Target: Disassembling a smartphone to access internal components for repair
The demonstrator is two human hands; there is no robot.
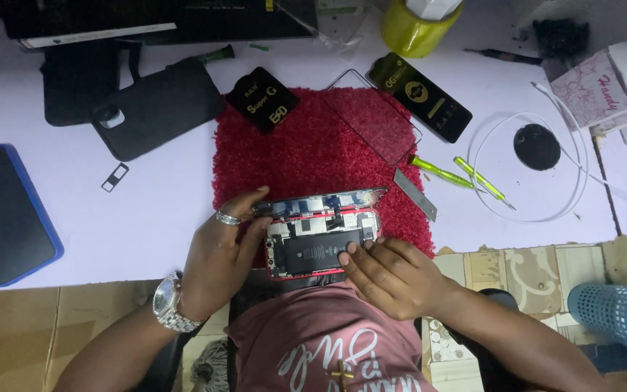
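**Opened red smartphone steadied at the mat's lower edge**

The opened red smartphone (318, 243) lies low centre on the red shaggy mat (306, 149), which cushions it. The left hand (219, 254) curls around its left edge, thumb bracing the lifted screen (321, 199). The right hand (393, 276) lies flat, fingertips (347, 254) pressing the black battery (313, 254), gripping nothing.

Cool, dim overhead light washes the white table (168, 196) with a violet cast and leaves soft, short shadows around the hands. Faint glare streaks the glass panel (371, 120) on the red mat (292, 156). Corners darken, and edges look slightly soft and bowed.
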